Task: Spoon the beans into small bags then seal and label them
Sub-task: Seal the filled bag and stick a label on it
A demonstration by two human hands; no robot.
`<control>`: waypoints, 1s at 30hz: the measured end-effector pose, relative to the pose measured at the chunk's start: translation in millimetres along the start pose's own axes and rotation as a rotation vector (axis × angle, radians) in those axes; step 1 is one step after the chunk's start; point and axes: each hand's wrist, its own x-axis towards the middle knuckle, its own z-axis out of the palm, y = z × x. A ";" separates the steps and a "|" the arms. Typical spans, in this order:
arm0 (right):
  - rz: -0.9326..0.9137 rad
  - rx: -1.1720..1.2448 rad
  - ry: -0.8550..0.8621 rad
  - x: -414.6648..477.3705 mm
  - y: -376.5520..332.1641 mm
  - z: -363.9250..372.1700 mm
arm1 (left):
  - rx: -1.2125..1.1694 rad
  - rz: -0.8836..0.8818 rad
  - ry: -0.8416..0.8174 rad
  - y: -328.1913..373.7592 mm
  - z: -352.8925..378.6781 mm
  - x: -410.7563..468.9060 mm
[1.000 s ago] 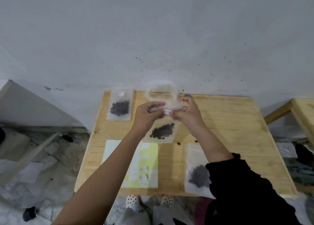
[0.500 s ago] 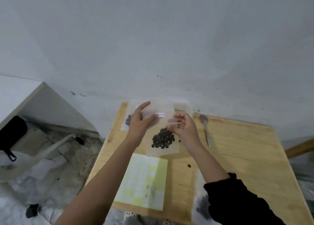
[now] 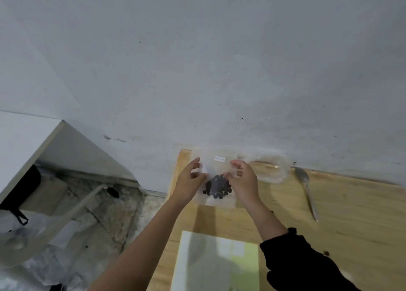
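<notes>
I hold a small clear bag [image 3: 216, 199] of dark beans [image 3: 217, 187] above the far left part of the wooden table [image 3: 351, 213]. My left hand [image 3: 189, 180] pinches its left edge and my right hand [image 3: 243, 180] pinches its right edge. A small white label [image 3: 219, 159] sits near the bag's top. A metal spoon [image 3: 306, 189] lies on the table to the right. A sheet of labels [image 3: 211, 262], white and yellow-green, lies near the front.
A clear plastic container [image 3: 271, 169] stands against the wall behind my right hand. A loose bean [image 3: 326, 253] lies by my black sleeve. Left of the table the floor holds rubble, a black strap [image 3: 20, 219] and plastic sheeting [image 3: 33, 246].
My view has swung left and up. Both hands carried the bean bag toward the table's far left corner; the earlier bag lying there is now hidden behind it.
</notes>
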 end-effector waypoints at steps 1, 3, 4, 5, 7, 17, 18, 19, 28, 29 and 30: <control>0.012 -0.020 -0.013 3.7 1.0 4.3 | 0.027 -0.017 -0.013 -2.5 -1.2 6.0; 0.046 -0.046 -0.064 10.0 2.5 11.4 | 0.040 -0.048 -0.011 -7.1 -2.1 16.1; 0.060 -0.067 -0.099 12.6 3.2 14.9 | 0.041 -0.055 -0.006 -8.4 -1.7 19.8; 0.070 -0.095 -0.133 14.6 3.9 18.4 | 0.067 -0.056 -0.002 -9.0 -1.6 22.7; 0.067 -0.139 -0.174 18.4 4.0 25.7 | 0.131 -0.049 -0.001 -10.2 -1.5 27.7; 0.028 -0.343 -0.331 19.5 6.3 41.9 | 0.463 -0.033 -0.024 -43.6 -5.0 48.2; 0.019 -0.339 -0.294 17.2 5.0 37.0 | 0.491 -0.008 -0.005 -42.6 -3.2 47.2; 0.011 -0.324 -0.253 14.6 3.5 30.8 | 0.509 0.018 0.022 -35.3 -0.4 42.1; -0.015 -0.098 0.074 -36.3 26.9 -92.8 | 0.413 0.333 0.019 5.7 101.2 -41.9; 0.017 -0.094 0.119 -47.5 38.3 -112.1 | 0.409 0.338 -0.029 0.9 119.0 -55.0; 0.061 -0.094 0.168 -60.2 53.1 -131.0 | 0.414 0.340 -0.082 -4.2 136.6 -70.2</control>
